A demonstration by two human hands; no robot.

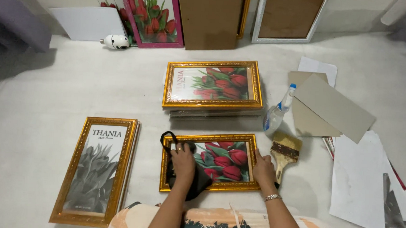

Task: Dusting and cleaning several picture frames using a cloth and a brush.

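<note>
Here the left hand (183,161) presses a black cloth (194,183) onto the gold-framed tulip picture (223,160), grip closed on it; the right hand (262,170), at three o'clock, steadies the frame, fingers open flat.

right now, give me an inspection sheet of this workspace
surface: pale floor, things laid flat on it
job's things: gold-framed tulip picture; black cloth on its glass
clutter: spray bottle, paintbrush, grey boards, white sheets, two more gold frames
grips: left hand presses the cloth; right hand steadies the frame's right edge
cables: nothing seen
surroundings: frames and boards leaning on the wall; small white camera
</note>
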